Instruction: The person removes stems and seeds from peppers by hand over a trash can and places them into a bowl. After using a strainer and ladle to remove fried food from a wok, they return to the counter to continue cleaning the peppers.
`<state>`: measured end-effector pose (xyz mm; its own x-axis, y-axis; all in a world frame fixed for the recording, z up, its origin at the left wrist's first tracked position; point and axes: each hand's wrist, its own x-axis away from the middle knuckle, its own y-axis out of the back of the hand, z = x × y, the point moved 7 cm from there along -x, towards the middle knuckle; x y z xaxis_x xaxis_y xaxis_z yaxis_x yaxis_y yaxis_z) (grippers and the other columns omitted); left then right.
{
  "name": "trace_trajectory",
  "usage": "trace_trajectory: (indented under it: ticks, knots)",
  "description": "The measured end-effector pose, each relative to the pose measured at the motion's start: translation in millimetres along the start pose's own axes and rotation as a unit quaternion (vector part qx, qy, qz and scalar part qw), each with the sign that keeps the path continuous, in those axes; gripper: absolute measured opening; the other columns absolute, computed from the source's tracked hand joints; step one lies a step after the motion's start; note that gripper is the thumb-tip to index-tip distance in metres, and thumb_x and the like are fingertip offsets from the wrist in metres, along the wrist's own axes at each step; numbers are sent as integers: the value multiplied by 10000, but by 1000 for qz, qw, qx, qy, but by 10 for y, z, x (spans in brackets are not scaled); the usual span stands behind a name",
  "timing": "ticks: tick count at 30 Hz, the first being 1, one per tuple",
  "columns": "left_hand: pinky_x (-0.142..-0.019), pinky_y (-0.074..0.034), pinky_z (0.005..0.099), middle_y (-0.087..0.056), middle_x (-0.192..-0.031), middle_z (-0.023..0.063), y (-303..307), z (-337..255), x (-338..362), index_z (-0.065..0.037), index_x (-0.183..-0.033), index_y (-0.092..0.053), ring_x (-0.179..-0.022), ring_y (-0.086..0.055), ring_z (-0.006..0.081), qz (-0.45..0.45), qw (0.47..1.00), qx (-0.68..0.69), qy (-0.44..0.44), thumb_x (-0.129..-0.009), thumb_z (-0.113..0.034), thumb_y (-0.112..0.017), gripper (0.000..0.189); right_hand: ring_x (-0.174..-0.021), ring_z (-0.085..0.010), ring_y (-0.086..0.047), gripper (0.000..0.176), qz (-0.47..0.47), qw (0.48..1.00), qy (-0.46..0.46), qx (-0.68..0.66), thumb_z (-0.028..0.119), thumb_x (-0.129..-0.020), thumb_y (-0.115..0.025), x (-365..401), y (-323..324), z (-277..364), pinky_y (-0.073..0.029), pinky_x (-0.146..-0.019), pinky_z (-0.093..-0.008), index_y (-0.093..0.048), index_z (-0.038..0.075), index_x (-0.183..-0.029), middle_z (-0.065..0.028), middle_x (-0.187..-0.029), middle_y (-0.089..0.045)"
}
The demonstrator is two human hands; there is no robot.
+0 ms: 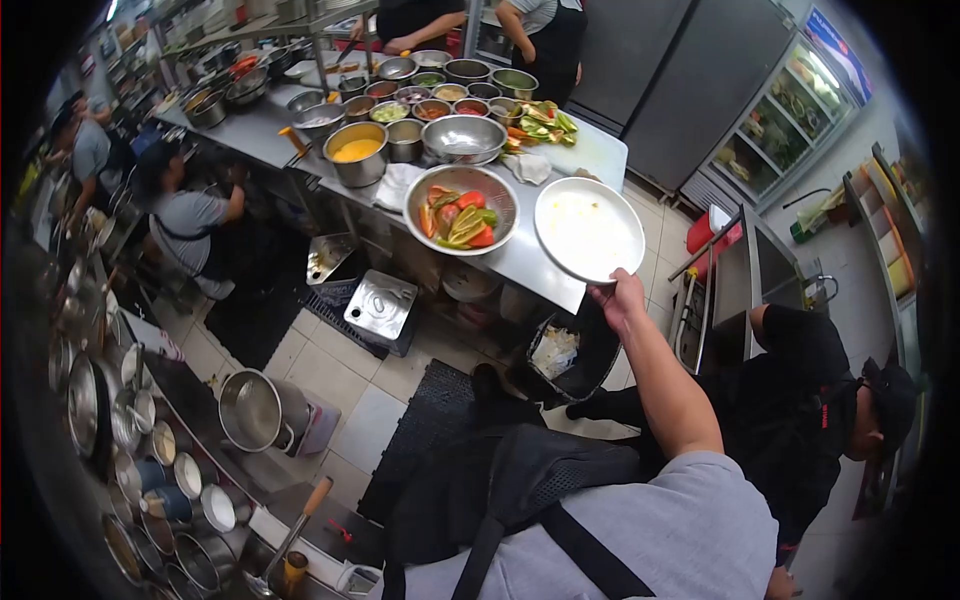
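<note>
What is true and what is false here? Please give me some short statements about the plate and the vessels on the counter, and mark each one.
1. The right hand holds a white plate by its rim. True.
2. The plate is heaped with food. False: it bears only pale smears.
3. The metal bowl next to the plate holds red and green cut vegetables. True.
4. The pot of yellow liquid stands on the floor. False: it stands on the steel counter.
</note>
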<state>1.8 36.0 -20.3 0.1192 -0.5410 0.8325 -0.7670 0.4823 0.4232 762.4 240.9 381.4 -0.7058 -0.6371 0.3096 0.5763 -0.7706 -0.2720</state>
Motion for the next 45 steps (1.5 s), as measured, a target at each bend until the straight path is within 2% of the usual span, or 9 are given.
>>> trace_trajectory:
  ticks: [17, 19, 29, 31, 33, 36, 40, 42, 45]
  knots:
    - [-790, -534, 360, -725, -952, 94, -462, -2100, -309, -72, -1033, -725, -864, -683, 201, -3, 996, -81, 31, -854, -160, -696, 201, -651, -306, -693, 415, -112, 989, -1, -91, 204, -1023, -390, -3877, 551, 481, -588, -475, -296, -367, -126, -1273, -274, -947, -649]
    - [-750, -512, 330, -696, -884, 60, -179, -3297, 254, -33, -1029, -687, -800, -629, 160, -41, 994, -72, -66, -924, -112, -620, 147, -657, -312, -695, 415, -110, 989, -11, -96, 205, -1024, -390, -4255, 453, 496, -589, -477, -296, -366, -121, -1280, -275, -950, -649]
    - [-807, -503, 317, -698, -948, 67, 283, -3282, -23, -9, -1074, -672, -861, -626, 151, -92, 992, 69, -46, -916, -133, -657, 201, -628, -281, -685, 398, -27, 990, -136, -40, 272, -1012, -535, -4763, 134, -90, -602, -535, -324, -431, -48, -1223, -219, -906, -658]
    - [-504, -412, 289, -584, -725, -10, 316, -2992, -99, -46, -1004, -675, -609, -527, 117, -98, 992, 63, -44, -931, -217, -654, 187, -578, -204, -655, 277, 33, 978, -180, 103, 278, -987, -596, -4579, 84, -156, -559, -510, -296, -538, 11, -1029, -144, -813, -657]
    - [-506, -413, 291, -580, -705, -7, 272, -2749, -181, -58, -989, -682, -593, -525, 124, -81, 993, 69, -41, -924, -222, -655, 178, -556, -190, -640, 291, 77, 971, -123, 190, 294, -967, -620, -4484, -200, -132, -527, -481, -285, -556, 13, -997, -140, -804, -667]
    - [-505, -416, 299, -580, -691, 1, 351, -2802, -254, -81, -975, -691, -579, -524, 136, -40, 999, 34, 6, -915, -226, -654, 162, -629, -223, -658, 345, 159, 920, 54, 354, 313, -886, -709, -4328, -1047, 85, -529, -534, -320, -594, 11, -1006, -121, -816, -679]
    - [-489, -420, 307, -587, -719, 15, 574, -3469, -625, -78, -1004, -681, -590, -532, 149, -41, 998, 29, 48, -903, -216, -648, 174, -1129, -361, -585, 547, 203, 725, 383, 536, 277, -827, -734, -4341, -2196, 181, -468, -980, -402, -541, 81, -1300, -190, -1196, -611]
    - [-644, -499, 350, -669, -878, 67, 732, -3979, -896, -47, -1035, -689, -760, -604, 182, -20, 999, -12, 47, -888, -137, -669, 173, -1201, -352, -535, 611, 212, 697, 329, 601, 281, -820, -734, -4374, -2568, 94, -444, -1011, -427, -494, 125, -1360, -173, -1289, -560]
    - [-664, -488, 300, -657, -882, 55, 905, -4543, -1445, -30, -1047, -670, -797, -603, 139, -46, 987, 12, -151, -904, -159, -666, 193, -1292, -349, -468, 748, 214, 647, 249, 688, 291, -804, -747, -4550, -2860, -80, -414, -1046, -485, -399, 193, -1459, -142, -1411, -487]
